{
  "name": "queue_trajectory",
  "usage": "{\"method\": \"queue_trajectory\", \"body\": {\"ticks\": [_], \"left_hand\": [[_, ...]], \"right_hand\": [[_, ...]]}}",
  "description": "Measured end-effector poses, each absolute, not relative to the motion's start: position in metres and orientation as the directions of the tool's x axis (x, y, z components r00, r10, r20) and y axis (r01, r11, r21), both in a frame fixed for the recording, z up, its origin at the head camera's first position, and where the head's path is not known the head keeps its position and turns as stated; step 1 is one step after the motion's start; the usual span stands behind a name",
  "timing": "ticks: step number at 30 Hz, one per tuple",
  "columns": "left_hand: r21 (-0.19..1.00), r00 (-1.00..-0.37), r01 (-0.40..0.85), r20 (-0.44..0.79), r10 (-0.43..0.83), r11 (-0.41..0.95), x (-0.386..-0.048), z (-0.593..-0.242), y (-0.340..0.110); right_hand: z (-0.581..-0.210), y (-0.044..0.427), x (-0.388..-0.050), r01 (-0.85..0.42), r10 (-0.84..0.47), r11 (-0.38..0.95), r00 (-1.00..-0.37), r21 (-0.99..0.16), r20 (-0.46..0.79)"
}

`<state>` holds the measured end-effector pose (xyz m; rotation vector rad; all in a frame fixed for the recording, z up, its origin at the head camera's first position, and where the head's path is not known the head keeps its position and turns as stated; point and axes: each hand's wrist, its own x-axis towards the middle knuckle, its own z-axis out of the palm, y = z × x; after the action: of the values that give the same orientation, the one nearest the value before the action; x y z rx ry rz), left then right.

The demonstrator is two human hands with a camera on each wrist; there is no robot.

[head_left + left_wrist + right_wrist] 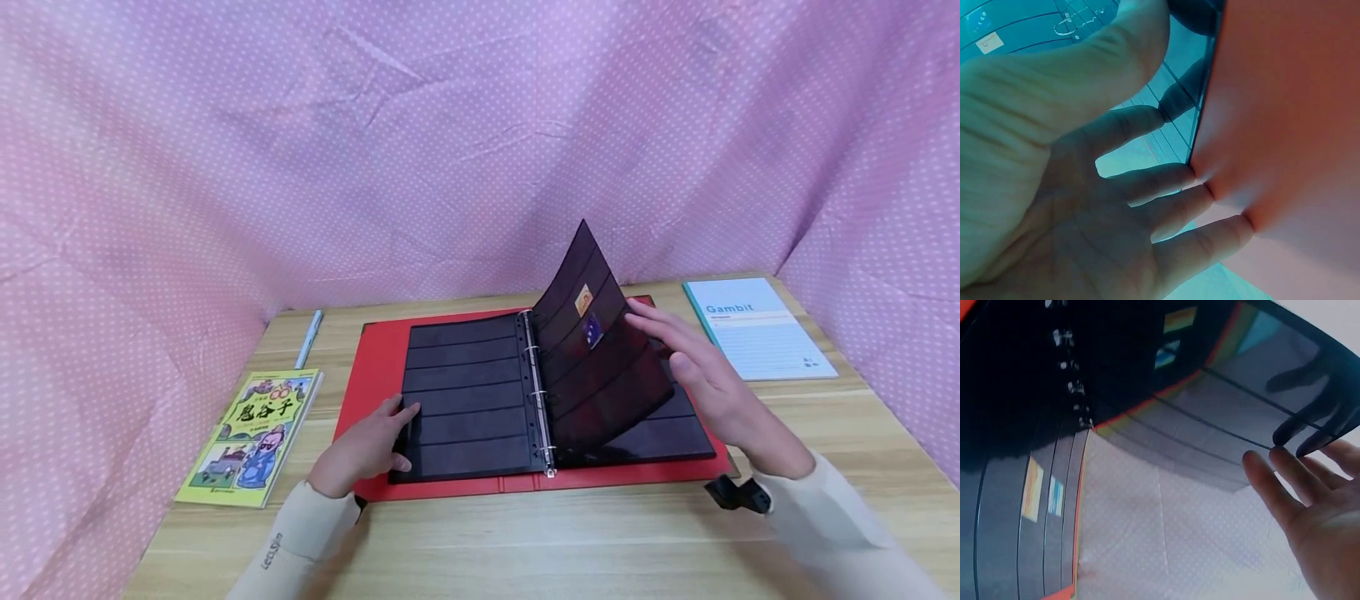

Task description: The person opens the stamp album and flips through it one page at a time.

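A red ring binder (360, 358) lies spread on the table, with black pocketed pages (465, 400) on its left side. One black page (615, 375) stands raised and curved over the right side, with two small stamp-like pictures (583, 300) in its strips. My right hand (712, 379) is at that page's outer edge, fingers fairly straight; in the right wrist view the fingertips (1277, 453) touch the glossy sheet. My left hand (367, 446) rests at the left pages' outer edge, and in the left wrist view its spread fingers (1172, 215) touch the red cover (1285, 94).
A yellow illustrated book (251, 442) lies at the left, with a light blue pen (308, 339) behind it. At the back right is a pale blue notebook (761, 329). Pink dotted cloth (450, 167) hangs behind the wooden table (570, 542).
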<state>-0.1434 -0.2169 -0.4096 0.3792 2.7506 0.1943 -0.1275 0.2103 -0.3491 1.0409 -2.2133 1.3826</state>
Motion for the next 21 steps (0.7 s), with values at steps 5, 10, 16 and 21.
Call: {"method": "queue_trajectory", "body": {"ticks": [5, 10, 16, 21], "left_hand": [[0.184, -0.899, 0.245, -0.325, 0.294, 0.952, -0.143, -0.409, -0.217], [0.189, -0.899, 0.239, -0.328, 0.291, 0.952, -0.143, -0.409, -0.217], [0.269, -0.896, 0.174, -0.355, 0.266, 0.947, -0.149, -0.405, -0.222], [0.374, -0.926, 0.162, -0.263, 0.272, 0.913, -0.156, -0.397, -0.236]], "right_hand": [[-0.35, 0.201, -0.134, -0.757, -0.396, 0.191, -0.642, -0.625, 0.656], [-0.356, 0.192, -0.139, -0.734, -0.38, 0.007, -0.63, -0.679, 0.677], [-0.362, 0.176, -0.139, -0.725, -0.447, -0.047, -0.6, -0.687, 0.664], [-0.37, 0.161, -0.137, -0.673, -0.562, 0.139, -0.658, -0.727, 0.502]]}}
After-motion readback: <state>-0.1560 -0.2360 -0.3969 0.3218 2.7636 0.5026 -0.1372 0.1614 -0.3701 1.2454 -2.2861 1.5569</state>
